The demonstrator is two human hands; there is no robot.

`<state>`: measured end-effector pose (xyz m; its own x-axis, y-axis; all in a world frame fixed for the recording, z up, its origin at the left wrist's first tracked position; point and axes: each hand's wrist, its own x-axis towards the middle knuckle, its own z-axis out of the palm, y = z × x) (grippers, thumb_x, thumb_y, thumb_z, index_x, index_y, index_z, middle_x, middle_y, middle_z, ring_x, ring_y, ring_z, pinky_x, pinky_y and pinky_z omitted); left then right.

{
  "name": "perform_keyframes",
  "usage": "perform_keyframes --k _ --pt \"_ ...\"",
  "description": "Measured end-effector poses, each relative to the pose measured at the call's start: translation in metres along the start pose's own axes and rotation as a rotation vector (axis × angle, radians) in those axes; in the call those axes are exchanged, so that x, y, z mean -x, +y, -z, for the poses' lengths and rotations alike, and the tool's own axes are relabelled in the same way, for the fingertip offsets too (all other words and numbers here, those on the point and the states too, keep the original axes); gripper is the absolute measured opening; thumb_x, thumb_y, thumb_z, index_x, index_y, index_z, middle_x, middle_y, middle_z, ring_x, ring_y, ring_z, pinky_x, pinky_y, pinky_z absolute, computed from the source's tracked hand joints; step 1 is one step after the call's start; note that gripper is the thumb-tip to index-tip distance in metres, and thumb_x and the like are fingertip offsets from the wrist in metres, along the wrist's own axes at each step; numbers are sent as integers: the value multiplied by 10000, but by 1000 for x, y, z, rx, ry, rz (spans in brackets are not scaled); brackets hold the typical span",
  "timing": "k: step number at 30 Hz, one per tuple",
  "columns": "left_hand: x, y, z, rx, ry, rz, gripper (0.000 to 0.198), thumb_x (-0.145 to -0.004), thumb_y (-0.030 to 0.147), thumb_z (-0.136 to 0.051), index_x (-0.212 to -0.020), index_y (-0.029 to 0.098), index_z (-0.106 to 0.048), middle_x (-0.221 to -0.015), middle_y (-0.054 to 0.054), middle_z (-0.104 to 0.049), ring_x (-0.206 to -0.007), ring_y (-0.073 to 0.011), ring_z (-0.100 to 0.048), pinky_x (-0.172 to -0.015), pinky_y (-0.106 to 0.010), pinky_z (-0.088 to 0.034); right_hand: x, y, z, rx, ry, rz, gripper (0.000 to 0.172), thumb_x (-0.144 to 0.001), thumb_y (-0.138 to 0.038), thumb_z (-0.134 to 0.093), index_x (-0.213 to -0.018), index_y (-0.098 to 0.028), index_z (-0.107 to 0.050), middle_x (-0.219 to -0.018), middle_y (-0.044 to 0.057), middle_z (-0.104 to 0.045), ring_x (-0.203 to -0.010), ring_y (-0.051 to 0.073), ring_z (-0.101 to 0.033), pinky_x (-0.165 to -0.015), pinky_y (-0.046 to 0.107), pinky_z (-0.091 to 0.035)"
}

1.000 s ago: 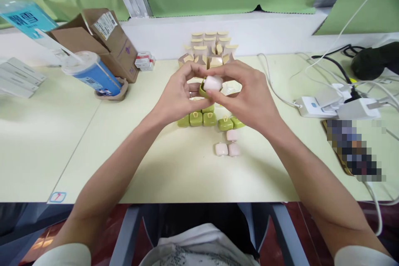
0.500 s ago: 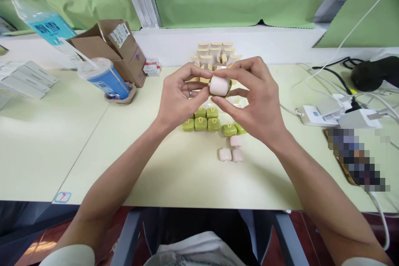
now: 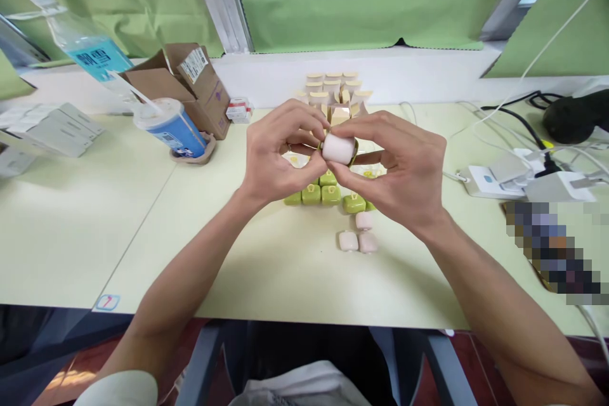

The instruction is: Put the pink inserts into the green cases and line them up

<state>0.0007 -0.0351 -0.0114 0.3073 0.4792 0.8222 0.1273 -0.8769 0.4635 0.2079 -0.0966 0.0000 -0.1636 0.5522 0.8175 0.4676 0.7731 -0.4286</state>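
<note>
In front of me, above the table, both hands hold a small pale pink rounded case [image 3: 338,148] with a dark green cover showing at its edges. My left hand [image 3: 285,155] grips its left end between thumb and fingers. From the other side, my right hand [image 3: 394,168] pinches it with thumb and index finger. Below the hands sit several glossy green cases [image 3: 311,195] with yellow loops on top, in rows. Another green case [image 3: 354,203] is partly under my right hand. Nearer to me lie loose pink cases [image 3: 348,241]. Clear packaging behind the hands is mostly hidden.
Several small open cartons [image 3: 333,85] stand against the wall. At left are a cardboard box [image 3: 204,92], a blue cup [image 3: 174,130], a bottle [image 3: 90,51] and white boxes [image 3: 57,130]. A power strip [image 3: 490,181] with cables and a pixelated phone-like object [image 3: 552,254] are at right.
My hands have shifted slightly right and down in the view, still holding the pink case. My right hand is turned a little flatter. The whole scene has shifted slightly with the camera.
</note>
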Motion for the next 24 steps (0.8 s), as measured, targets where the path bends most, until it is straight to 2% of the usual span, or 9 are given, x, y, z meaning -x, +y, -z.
perform_keyframes --k 2,8,13,16,19,22,24 --pt "0 2 1 -37 16 -13 184 -861 332 -872 -969 322 -723 -1090 -21 -772 -882 -196 -773 -634 -334 -696 -1 0 0 -10 11 23 241 -933 -236 -822 -1161 -310 -841 -1132 26 -843 -1020 257 -807 -683 369 -756" --pt "-1 10 -6 -55 131 -148 135 -857 208 -786 -970 275 -760 -1028 -15 -779 -813 -136 -752 -605 -250 -681 -4 -2 0 -60 40 10 235 -874 -244 -849 -1095 -325 -848 -1100 46 -801 -1030 280 -797 -624 386 -742" --pt "-1 13 -8 -60 155 -188 118 -910 215 -778 -995 297 -774 -937 5 -806 -831 -166 -775 -587 -289 -683 -5 -4 -1 -104 78 -2 205 -834 -214 -863 -1031 -265 -835 -1060 78 -748 -1053 288 -810 -582 373 -737" --pt "0 14 -5 -53 125 -128 116 -968 240 -781 -1051 320 -792 -976 13 -835 -875 -178 -810 -689 -332 -737 -5 -4 -1 -85 64 -61 174 -859 -263 -855 -1028 -290 -820 -1091 76 -747 -1101 313 -804 -602 403 -745" --pt "-1 15 -1 -9 91 -91 160 -961 245 -817 -1112 298 -823 -1033 2 -856 -903 -178 -836 -760 -326 -763 -4 -1 -1 -82 68 -80 189 -854 -268 -851 -1032 -307 -803 -1097 82 -740 -1094 333 -785 -577 415 -732" --pt "-3 17 3 -20 26 -49 219 -960 249 -808 -1176 273 -838 -1115 -20 -859 -931 -170 -841 -781 -302 -763 -3 5 -2 -130 58 -48 228 -844 -259 -843 -1061 -296 -782 -1113 88 -732 -1104 333 -769 -551 388 -708" --pt "-4 19 6 -67 -3 -70 191 -954 246 -794 -1138 273 -840 -1110 -22 -848 -937 -165 -824 -742 -280 -747 -2 7 -3 -147 18 -44 256 -857 -284 -823 -1107 -301 -769 -1158 84 -741 -1140 327 -760 -588 386 -716"
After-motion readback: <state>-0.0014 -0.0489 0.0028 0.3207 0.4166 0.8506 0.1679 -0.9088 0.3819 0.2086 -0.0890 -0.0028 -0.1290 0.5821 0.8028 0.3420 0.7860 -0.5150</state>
